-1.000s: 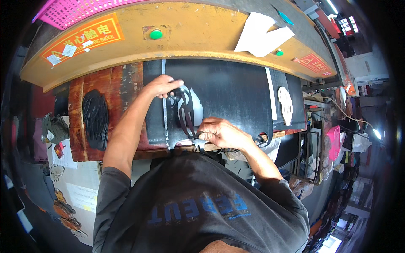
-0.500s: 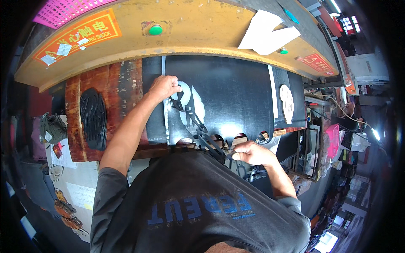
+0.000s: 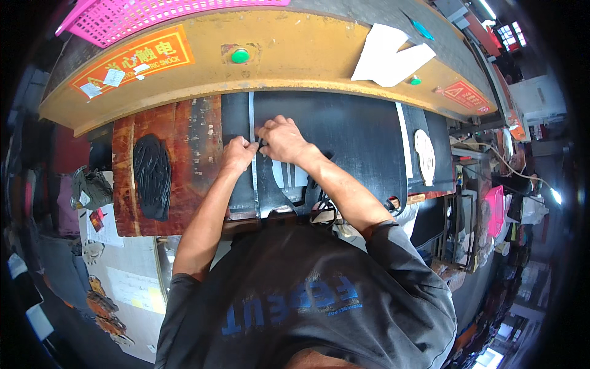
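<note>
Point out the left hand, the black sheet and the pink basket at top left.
Left hand [image 3: 237, 154]: head view, on the back of the hand.
Black sheet [image 3: 356, 135]: head view, on its bare upper surface.
Pink basket [image 3: 147, 23]: head view, on its perforated side wall.

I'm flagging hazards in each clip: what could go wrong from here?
The left hand and right hand are close together by the pale strip, so they might get in each other's way. Thin black strips lie at the front edge near the shirt and could snag on it. The white paper hangs on the yellow beam beside a green button; it might slip and cover that button.
</note>
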Demonstrator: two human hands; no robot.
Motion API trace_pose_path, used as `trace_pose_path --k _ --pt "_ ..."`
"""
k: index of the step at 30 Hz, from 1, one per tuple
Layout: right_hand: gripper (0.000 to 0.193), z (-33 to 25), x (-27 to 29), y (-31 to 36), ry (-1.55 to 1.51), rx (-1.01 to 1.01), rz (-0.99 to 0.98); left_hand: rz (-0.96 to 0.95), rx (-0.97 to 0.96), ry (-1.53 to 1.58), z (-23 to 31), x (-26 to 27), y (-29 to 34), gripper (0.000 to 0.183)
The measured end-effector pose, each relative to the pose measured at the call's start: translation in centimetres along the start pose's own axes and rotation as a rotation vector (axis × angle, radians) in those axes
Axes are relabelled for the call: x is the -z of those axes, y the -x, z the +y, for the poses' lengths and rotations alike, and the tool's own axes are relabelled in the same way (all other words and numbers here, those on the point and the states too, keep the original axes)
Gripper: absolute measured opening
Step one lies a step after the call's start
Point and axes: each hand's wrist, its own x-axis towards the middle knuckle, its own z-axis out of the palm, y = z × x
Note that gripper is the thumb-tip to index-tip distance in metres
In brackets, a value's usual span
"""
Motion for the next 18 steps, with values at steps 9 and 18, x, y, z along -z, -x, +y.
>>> trace_pose_path --k 9,18 --pt "0.009 -1.7 -5.2 6.6 -0.097 0.278 0.198 -0.051 -0.023 -0.038 -2.0 -0.4 -2.7 0.054" --pt "0.014 -1.0 5.4 9.6 -0.656 -0.064 0.255 0.071 -0.104 -0.158 0.4 0.7 0.0 0.045"
